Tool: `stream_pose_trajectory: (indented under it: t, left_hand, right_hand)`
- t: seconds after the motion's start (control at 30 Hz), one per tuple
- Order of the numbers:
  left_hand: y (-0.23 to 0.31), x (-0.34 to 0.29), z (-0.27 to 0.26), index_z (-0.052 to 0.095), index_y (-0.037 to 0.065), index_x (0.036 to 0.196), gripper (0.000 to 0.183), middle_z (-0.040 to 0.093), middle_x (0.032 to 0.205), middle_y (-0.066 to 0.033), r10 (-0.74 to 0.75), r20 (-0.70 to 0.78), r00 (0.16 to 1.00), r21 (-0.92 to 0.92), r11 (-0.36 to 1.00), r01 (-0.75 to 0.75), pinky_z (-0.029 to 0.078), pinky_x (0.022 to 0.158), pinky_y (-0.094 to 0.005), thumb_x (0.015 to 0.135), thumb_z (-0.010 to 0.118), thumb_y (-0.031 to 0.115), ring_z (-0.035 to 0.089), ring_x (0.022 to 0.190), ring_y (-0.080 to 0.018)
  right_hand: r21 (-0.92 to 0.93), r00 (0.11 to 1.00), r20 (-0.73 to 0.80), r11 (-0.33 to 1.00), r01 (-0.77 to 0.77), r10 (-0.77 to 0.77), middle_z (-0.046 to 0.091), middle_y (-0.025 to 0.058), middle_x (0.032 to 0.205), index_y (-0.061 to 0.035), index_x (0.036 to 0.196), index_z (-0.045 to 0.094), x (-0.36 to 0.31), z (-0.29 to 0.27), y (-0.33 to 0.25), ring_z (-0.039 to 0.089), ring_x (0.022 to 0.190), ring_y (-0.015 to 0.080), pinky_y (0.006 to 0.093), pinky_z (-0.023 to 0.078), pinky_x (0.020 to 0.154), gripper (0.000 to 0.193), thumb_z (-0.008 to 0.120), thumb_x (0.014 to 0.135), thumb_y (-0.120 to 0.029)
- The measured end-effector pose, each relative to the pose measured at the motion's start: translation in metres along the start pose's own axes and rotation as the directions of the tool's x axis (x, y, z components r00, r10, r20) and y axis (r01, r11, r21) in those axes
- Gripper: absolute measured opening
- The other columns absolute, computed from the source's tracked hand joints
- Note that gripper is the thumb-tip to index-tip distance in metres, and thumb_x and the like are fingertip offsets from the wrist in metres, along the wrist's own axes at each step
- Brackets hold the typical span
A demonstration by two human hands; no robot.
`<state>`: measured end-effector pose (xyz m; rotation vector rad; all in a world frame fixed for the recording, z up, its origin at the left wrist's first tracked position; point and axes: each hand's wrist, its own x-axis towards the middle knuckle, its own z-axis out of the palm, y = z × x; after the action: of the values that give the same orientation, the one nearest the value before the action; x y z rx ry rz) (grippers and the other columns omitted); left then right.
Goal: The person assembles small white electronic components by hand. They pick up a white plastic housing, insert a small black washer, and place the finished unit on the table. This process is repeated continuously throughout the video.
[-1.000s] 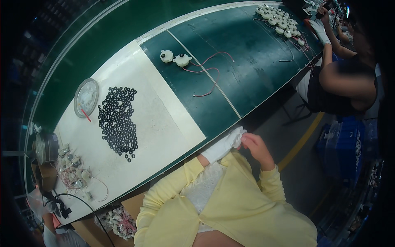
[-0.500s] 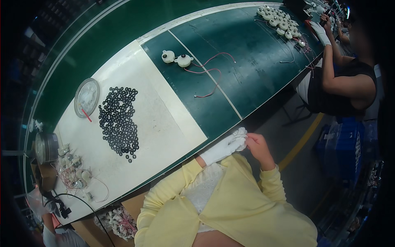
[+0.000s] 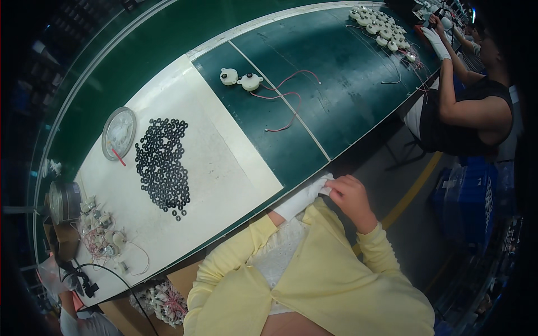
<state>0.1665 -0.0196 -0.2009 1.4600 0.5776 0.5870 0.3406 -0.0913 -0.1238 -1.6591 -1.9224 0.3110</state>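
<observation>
Workshop bench: white board (image 3: pixel 224 168) under the black rings (image 3: pixel 162 168), green surface (image 3: pixel 314 50) to their right.
Rings: one loose patch, mostly flat and side by side; probably spread so that single pieces lift easily.
Dish: round, clear rim (image 3: pixel 105 137), just left of the rings; its raised wall presumably keeps the pale contents from mixing with them. Red stick (image 3: pixel 118 157) at its near side, toward the rings.
Round units: two white ones, first (image 3: pixel 228 77) and second (image 3: pixel 250 82), beyond and right of the rings, apart from the crowded group (image 3: pixel 381 29) farther right; leads trail outward, perhaps to avoid tangling.
Wired parts: jumbled heap (image 3: pixel 103 235), left of and nearer the person than the rings.
White glove (image 3: pixel 297 203): on the left hand (image 3: pixel 305 199), well right of the rings, off the bench's near edge and before the body, where both hands meet comfortably.
Right hand (image 3: pixel 352 197): bare, thumb and fingers pinched closed on the glove's loose finger end; that slack cloth likely offers the easiest hold.
Left grip: fingers covered by cloth; cannot tell how far open, or whether anything is held.
</observation>
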Motion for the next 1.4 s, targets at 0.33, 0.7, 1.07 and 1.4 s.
stream_pose_trajectory:
  t: [0.33, 0.7, 1.07, 1.4]
  left_hand:
    - [-0.016, 0.026, 0.020, 0.070, 0.005, 0.103, 0.021, 0.070, 0.081, -0.0169, 0.159, -0.010, 0.987, 0.538, 0.833, -0.128, 0.052, 0.066, -0.0465, 0.104, 0.058, 0.022, 0.066, 0.067, -0.0333]
    - [-0.096, 0.027, 0.042, 0.078, 0.005, 0.082, 0.030, 0.071, 0.073, -0.0199, -0.032, 0.118, 0.993, 0.745, 0.664, -0.067, 0.050, 0.059, -0.0517, 0.097, 0.061, 0.024, 0.066, 0.059, -0.0387]
    - [-0.055, 0.034, 0.040, 0.077, 0.007, 0.074, 0.038, 0.069, 0.068, -0.0202, 0.000, 0.135, 0.991, 0.674, 0.733, -0.092, 0.050, 0.062, -0.0531, 0.095, 0.062, 0.034, 0.064, 0.059, -0.0418]
    - [-0.055, 0.027, 0.029, 0.076, 0.008, 0.073, 0.044, 0.069, 0.067, -0.0174, 0.161, 0.056, 0.985, 0.646, 0.746, -0.159, 0.050, 0.062, -0.0513, 0.099, 0.059, 0.038, 0.064, 0.059, -0.0408]
  right_hand:
    - [-0.419, 0.928, 0.063, 0.853, -0.309, 0.367, 0.073, 0.0118, 0.086, -0.0054, 0.097, 0.068, -0.002, 0.030, 0.022, 0.073, 0.077, 0.0371, 0.0496, 0.055, 0.063, 0.013, 0.066, 0.087, -0.014]
    - [0.277, 0.382, 0.924, -0.723, -0.633, 0.019, 0.044, -0.0035, 0.069, -0.0124, 0.082, 0.053, -0.026, 0.051, 0.132, 0.036, 0.054, 0.0125, 0.0323, 0.034, 0.052, 0.015, 0.055, 0.097, -0.013]
    - [0.844, 0.817, 0.091, -0.480, 0.240, 0.570, 0.067, 0.0140, 0.135, 0.0052, 0.130, 0.064, -0.046, 0.113, 0.099, 0.060, 0.130, 0.0307, 0.0406, 0.042, 0.117, 0.049, 0.047, 0.084, -0.004]
    - [0.964, 0.724, 0.262, -0.141, -0.225, 0.638, 0.067, 0.0076, 0.134, -0.0009, 0.134, 0.063, -0.028, 0.167, 0.119, 0.061, 0.123, 0.0225, 0.0343, 0.048, 0.106, 0.036, 0.045, 0.111, -0.021]
